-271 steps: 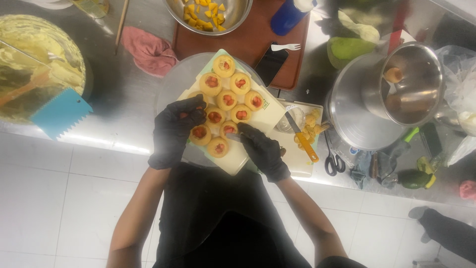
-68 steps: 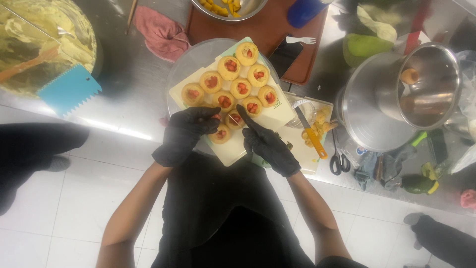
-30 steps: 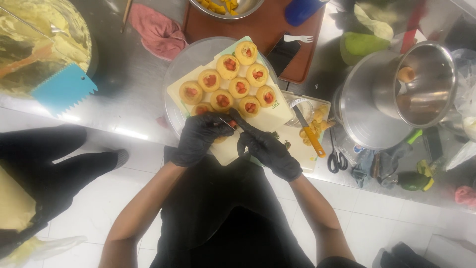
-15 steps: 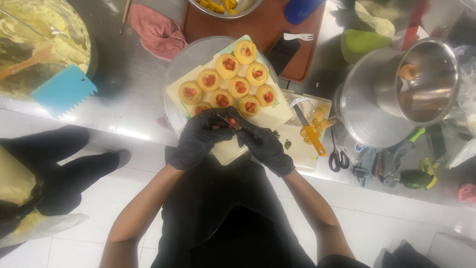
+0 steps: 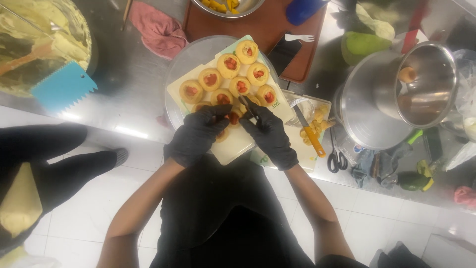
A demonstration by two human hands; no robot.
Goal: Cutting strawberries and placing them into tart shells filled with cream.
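Note:
Several round pastry shells with red filling (image 5: 230, 63) lie on a pale cutting board (image 5: 233, 149) on top of a clear round tray (image 5: 186, 54). Both my hands wear black gloves. My left hand (image 5: 197, 135) pinches a filled shell (image 5: 232, 118) at the board's near side. My right hand (image 5: 270, 136) grips a thin dark tool (image 5: 246, 106), its tip pointing into the same cluster of shells. The two hands almost touch over that shell, which they partly hide.
An orange-handled knife (image 5: 310, 131) and scissors (image 5: 337, 159) lie to the right, beside a large steel pot (image 5: 396, 94). A blue toothed scraper (image 5: 64, 89), pink cloth (image 5: 158, 30), brown board (image 5: 277, 25) and white fork (image 5: 300, 37) surround the tray. Another person's dark-clad legs (image 5: 54, 159) stand at left.
My hands have drawn close together over the nearest shells, the right one bringing the tool in. Another person's legs have come into view at the left.

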